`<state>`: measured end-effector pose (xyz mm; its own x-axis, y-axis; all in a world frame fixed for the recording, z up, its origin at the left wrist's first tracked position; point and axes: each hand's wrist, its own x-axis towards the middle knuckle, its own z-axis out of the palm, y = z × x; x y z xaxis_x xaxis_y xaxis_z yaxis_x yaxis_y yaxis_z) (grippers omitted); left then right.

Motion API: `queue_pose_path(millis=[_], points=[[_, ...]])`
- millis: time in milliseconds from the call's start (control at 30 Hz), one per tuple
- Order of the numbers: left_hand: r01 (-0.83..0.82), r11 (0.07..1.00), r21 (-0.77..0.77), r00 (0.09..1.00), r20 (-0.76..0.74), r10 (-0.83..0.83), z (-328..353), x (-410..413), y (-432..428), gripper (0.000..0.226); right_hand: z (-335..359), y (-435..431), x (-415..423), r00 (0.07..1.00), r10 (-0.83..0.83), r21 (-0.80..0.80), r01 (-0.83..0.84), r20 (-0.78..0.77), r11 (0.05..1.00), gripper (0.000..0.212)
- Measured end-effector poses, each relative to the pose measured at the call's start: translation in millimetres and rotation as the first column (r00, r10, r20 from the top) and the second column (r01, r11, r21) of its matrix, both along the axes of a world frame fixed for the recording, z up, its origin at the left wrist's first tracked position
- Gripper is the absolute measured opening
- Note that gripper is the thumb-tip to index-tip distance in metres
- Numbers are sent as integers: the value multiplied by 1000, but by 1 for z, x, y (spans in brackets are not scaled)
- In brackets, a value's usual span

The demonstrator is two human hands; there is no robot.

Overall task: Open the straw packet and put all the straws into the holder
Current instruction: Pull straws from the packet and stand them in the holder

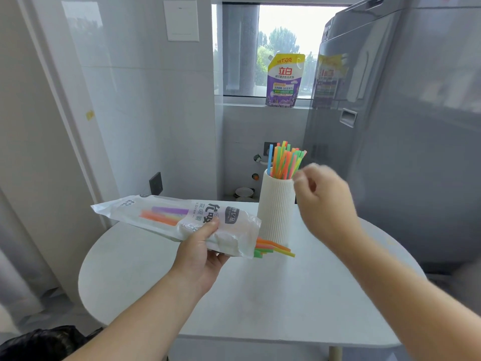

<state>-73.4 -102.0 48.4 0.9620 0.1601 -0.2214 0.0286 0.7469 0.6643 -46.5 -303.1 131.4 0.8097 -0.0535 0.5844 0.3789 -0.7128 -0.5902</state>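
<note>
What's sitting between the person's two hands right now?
In the head view, the ribbed white holder stands between the left hand and right hand, with straw ends poking from the packet at its foot.
</note>
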Motion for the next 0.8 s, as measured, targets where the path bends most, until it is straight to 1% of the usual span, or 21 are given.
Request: queue_pose_path(millis=[33,67,100,133,167,200,233,267,333,467,600,800], points=[[-7,1000,1,1000,3,7,0,0,0,47,-11,3,-11,985,33,22,-29,-172,999,36],[-12,1000,5,1000,7,12,1,0,1,46,-22,5,-20,932,78,38,-69,-353,997,38],[-15,1000,12,1000,12,15,2,0,0,44,-32,6,-26,849,134,79,-109,-511,991,37],[-16,1000,21,1000,16,16,3,-1,0,42,-41,7,-31,758,209,168,-133,-618,977,36],[-17,999,29,1000,22,16,4,-1,-1,41,-47,7,-34,681,309,298,-138,-664,944,35],[-18,999,36,1000,27,17,5,-2,-2,41,-51,7,-36,633,411,441,-120,-656,889,32],[-17,999,44,999,31,16,6,-3,-3,40,-53,6,-37,614,486,552,-96,-623,828,27],[-16,999,52,999,35,14,7,-4,-3,38,-56,5,-37,615,531,619,-87,-583,780,23],[-17,998,66,999,42,15,7,-5,-4,37,-59,5,-38,638,571,678,-103,-517,728,17],[-22,997,77,999,45,18,8,-6,-4,40,-60,9,-38,700,531,652,-122,-478,748,7],[-34,997,68,998,46,31,8,-5,1,44,-56,4,-35,748,485,638,-107,-454,762,6],[-28,999,38,999,17,27,8,-4,4,35,-52,-4,-33,784,471,659,-108,-404,745,7]])
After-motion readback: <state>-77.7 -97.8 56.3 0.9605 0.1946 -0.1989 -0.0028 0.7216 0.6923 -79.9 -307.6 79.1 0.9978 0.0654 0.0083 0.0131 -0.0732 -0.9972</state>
